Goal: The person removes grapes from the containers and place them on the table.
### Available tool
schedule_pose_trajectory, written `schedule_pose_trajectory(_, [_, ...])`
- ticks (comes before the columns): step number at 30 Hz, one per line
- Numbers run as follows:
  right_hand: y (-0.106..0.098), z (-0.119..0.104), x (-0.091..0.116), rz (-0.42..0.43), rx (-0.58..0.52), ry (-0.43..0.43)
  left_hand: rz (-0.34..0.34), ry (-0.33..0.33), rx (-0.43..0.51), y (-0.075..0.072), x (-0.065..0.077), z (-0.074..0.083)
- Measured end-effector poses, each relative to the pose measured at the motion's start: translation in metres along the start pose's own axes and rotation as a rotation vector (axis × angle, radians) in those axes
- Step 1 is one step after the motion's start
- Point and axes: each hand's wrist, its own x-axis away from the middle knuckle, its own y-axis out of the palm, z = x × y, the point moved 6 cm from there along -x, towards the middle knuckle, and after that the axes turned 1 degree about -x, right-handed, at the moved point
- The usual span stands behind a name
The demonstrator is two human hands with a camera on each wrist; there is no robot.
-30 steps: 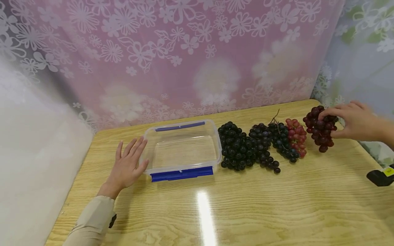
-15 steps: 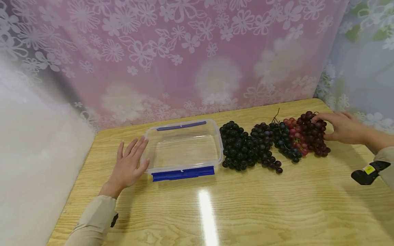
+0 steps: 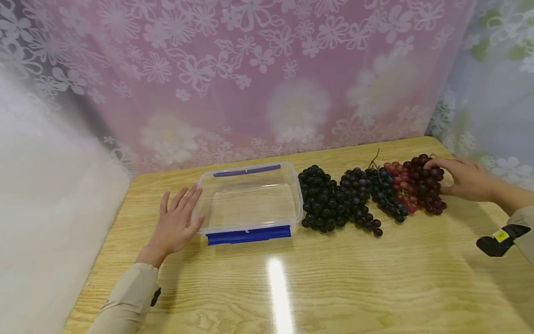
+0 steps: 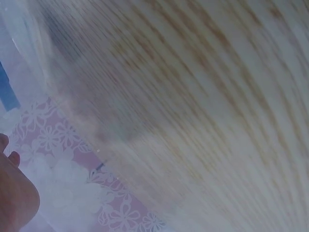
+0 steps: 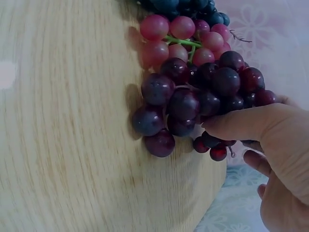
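At the right end of a row of grapes, my right hand point(image 3: 469, 180) pinches a dark red bunch of grapes point(image 3: 422, 181), which lies against a pink-red bunch point(image 3: 401, 178). In the right wrist view, the thumb of the right hand point(image 5: 270, 140) presses on the dark red grapes point(image 5: 184, 104); some fingers are hidden behind. My left hand point(image 3: 173, 227) lies with straight fingers at the left rim of a clear plastic container point(image 3: 301, 215) with blue clips. Only part of the left hand point(image 4: 19, 198) shows in the left wrist view.
Between the container and the pink-red bunch lie a large black-green bunch point(image 3: 321, 199), a dark purple bunch point(image 3: 355, 185) and a blue-black bunch point(image 3: 385, 195) with a bare stem. The wooden table point(image 3: 354, 287) meets a floral curtain point(image 3: 233, 93) behind.
My right hand has brought the dark red grapes leftward and down against the pink-red bunch. Over the last half second it has hardly moved. The left hand stays at the container.
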Motion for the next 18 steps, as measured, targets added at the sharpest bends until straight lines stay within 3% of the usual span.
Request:
schedule_pose_trajectory(7, [0.0008, -0.0036, 0.0019, -0.045, -0.114, 0.073, -0.014, -0.011, -0.004, 0.0002, 0.0027, -0.0008])
schedule_pose_trajectory(18, [-0.0001, -0.0044, 0.0082, -0.070, -0.184, 0.080, -0.018, -0.012, -0.054, -0.0046, 0.0015, 0.0010])
